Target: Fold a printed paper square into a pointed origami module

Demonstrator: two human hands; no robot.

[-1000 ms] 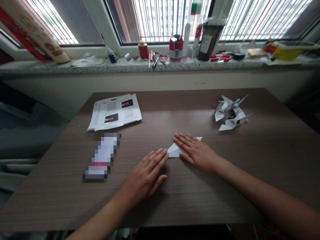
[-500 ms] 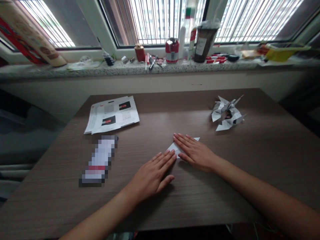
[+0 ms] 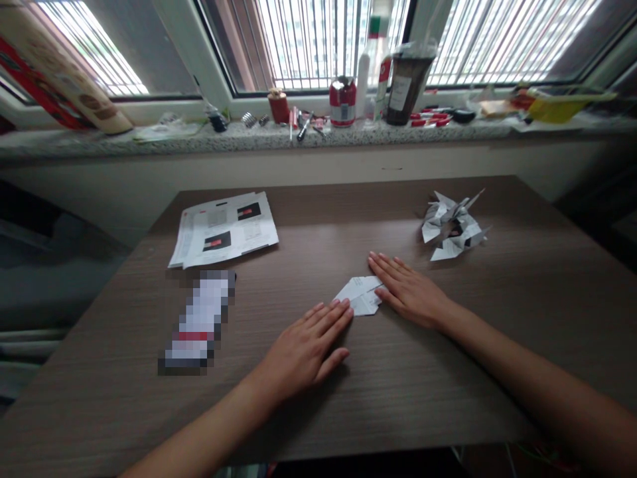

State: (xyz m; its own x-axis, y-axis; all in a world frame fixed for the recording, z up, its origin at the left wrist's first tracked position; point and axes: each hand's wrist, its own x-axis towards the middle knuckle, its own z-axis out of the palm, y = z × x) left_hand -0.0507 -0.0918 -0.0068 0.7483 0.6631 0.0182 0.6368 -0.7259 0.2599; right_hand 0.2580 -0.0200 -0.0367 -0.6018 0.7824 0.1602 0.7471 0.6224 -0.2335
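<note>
A small folded piece of white paper (image 3: 361,293) lies flat on the brown table (image 3: 298,226), between my two hands. Fingertips of my left hand (image 3: 311,345) rest on its lower left corner, with the fingers stretched out and the thumb apart. My right hand (image 3: 411,289) lies flat, palm down, over the paper's right end and hides that part. Both hands are open. Crease lines and faint print show on the paper's uncovered middle.
Printed sheets (image 3: 223,229) lie at the back left, with a blurred-out phone (image 3: 199,322) nearer me. Folded paper pieces (image 3: 454,226) are clustered at the back right. Behind the table, a stone sill (image 3: 259,138) holds a red can (image 3: 342,103), a dark cup (image 3: 405,86) and small tools.
My right hand has slid right along the paper, uncovering its middle. My left hand has hardly moved, its fingertips still on the paper's corner.
</note>
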